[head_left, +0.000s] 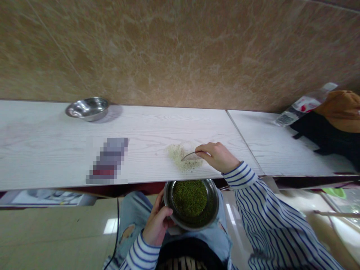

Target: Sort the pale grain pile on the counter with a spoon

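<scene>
My left hand (160, 221) grips the left rim of a steel bowl (215, 204), thumb over the edge. The bowl sits at my lap, just below the table's front edge, and holds many small green beans (189, 198), which look like mung beans. My right hand (218, 155) is closed on a thin, curved, see-through piece with a dark edge (188, 155); its exact kind I cannot make out. That piece reaches into a spread of pale small grains (177, 153) with dark specks, lying on the white table (149, 129).
An unfilled steel bowl (87, 109) stands at the back left by the wall. A blurred-out flat rectangle (108, 161) lies at left. To the right are a plastic bottle (302, 107) and a black and brown cloth item (334, 131). A drawer (50, 197) shows below the left edge.
</scene>
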`<state>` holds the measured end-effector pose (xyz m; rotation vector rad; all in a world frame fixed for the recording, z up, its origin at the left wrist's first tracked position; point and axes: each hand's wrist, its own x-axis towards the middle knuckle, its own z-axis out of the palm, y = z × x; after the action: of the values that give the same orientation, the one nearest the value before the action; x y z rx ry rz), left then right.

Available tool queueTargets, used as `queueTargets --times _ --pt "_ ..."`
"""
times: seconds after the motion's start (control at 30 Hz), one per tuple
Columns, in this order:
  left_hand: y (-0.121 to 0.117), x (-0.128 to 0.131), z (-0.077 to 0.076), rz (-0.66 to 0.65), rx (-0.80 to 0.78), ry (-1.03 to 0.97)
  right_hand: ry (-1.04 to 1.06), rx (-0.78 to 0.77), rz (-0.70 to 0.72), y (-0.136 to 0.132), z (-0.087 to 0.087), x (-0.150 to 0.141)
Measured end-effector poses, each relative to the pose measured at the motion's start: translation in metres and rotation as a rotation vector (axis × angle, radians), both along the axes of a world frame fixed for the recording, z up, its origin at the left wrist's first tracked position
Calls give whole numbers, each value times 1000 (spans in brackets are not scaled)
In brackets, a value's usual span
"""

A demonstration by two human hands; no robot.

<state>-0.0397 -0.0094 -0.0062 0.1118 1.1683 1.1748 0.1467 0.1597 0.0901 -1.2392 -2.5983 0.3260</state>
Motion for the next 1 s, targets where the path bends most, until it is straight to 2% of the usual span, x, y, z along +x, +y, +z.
queueTargets --times 0.7,1.0 --pt "1 1 5 -12 10 11 35 37 -33 -13 0 12" --pt "1 0 2 -31 6 16 -29 18 99 -24 2 13"
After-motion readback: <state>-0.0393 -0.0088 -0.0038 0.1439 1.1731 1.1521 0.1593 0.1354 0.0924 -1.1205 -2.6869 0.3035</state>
